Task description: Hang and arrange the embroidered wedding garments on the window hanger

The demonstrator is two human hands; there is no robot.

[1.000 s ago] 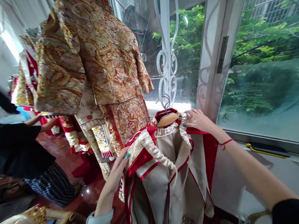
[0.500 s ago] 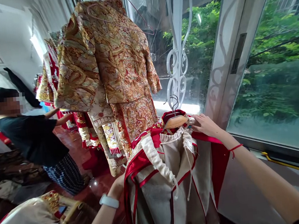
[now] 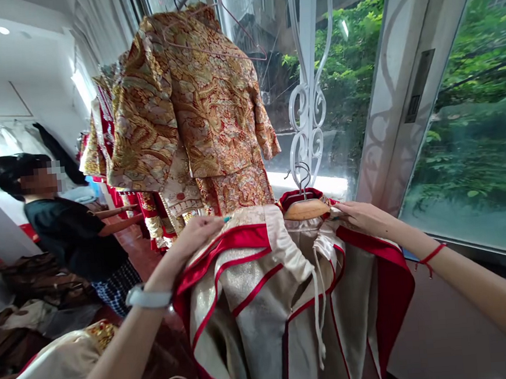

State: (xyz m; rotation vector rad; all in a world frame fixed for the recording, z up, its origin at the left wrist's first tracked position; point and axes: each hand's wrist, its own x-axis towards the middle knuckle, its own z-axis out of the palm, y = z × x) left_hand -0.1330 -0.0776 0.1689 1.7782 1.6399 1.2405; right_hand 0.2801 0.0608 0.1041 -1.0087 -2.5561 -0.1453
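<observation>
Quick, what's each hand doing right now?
Left hand: closed on the robe's shoulder.
Right hand: at the robe's collar by the hanger; grip unclear.

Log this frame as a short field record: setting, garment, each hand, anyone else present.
Setting: clothes hanging by a window with a white grille
Garment: cream and red robe on a wooden hanger
Left hand: grips the robe's shoulder edge, holding it out sideways
Right hand: fingers at the collar beside the hanger's end; grip unclear
Behind: gold brocade jacket hanging higher
Other person: black top, at left, reaching toward hung clothes
</observation>
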